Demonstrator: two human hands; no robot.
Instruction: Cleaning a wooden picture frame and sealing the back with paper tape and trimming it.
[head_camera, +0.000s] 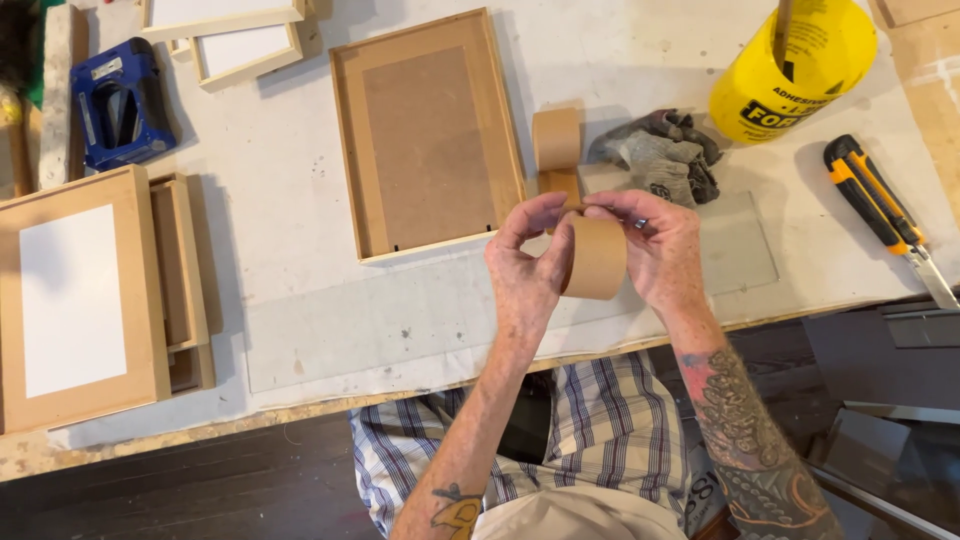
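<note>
A roll of brown paper tape (596, 257) is held up between both hands above the bench's front edge. My left hand (525, 268) grips its left side, thumb and fingers pinching near the top. My right hand (660, 250) holds the right side, fingertips at the tape's loose end. Just behind them lies a wooden picture frame (428, 132), back side up, with a brown backing board. A second brown tape roll (557, 138) stands on the bench right of the frame.
A sheet of clear glass (400, 320) lies on the white bench. Stacked wooden frames (85, 300) sit left, a blue staple tool (118, 100) far left, grey gloves (665, 155), a yellow tub (795, 65) and an orange-black utility knife (880, 210) on the right.
</note>
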